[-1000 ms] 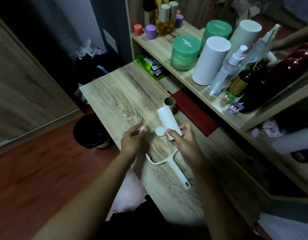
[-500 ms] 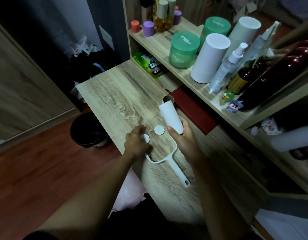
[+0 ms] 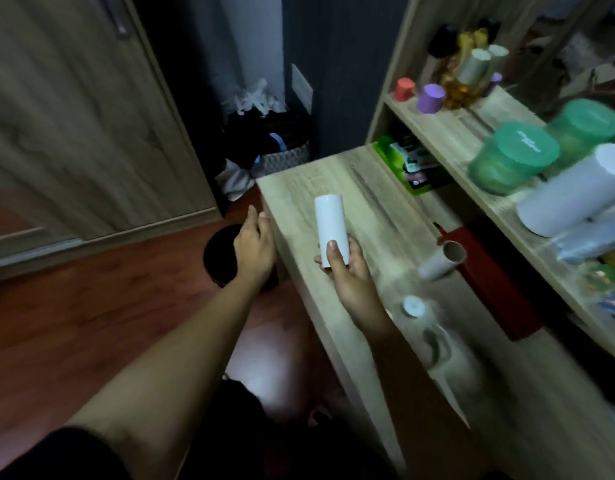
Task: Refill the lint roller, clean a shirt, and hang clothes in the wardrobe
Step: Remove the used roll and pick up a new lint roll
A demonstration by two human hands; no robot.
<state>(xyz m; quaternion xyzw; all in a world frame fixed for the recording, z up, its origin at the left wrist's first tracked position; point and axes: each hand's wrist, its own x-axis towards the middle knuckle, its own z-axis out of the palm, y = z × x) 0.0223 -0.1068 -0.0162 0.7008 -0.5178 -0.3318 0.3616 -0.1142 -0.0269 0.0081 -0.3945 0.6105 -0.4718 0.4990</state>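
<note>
Right hand (image 3: 349, 275) grips the lower end of the white refill roll (image 3: 330, 223), held upright above the table (image 3: 333, 178); left hand (image 3: 254, 247), fingers (image 3: 252, 218) loosely extended, hangs beyond the table edge over the black bin (image 3: 219, 261); cardboard core (image 3: 441, 262) lies on the table

A light wooden table (image 3: 333, 181) stood against an open wooden shelf unit (image 3: 448, 133). On the shelf's upper board stood a small red cylinder (image 3: 404, 89), a small purple cylinder (image 3: 431, 98) just beside it, blurred amber bottles (image 3: 462, 88), two translucent green lidded jars (image 3: 513, 157) and a tall white cylindrical container (image 3: 572, 192). A green packet (image 3: 406, 161) lay beneath that board. A dark red flat box (image 3: 489, 282) lay along the table's far edge. On the red-brown wooden floor (image 3: 91, 306) stood a round black bin (image 3: 219, 261) by the table's left edge, and a grey patterned basket (image 3: 283, 159) beyond its far-left corner.
</note>
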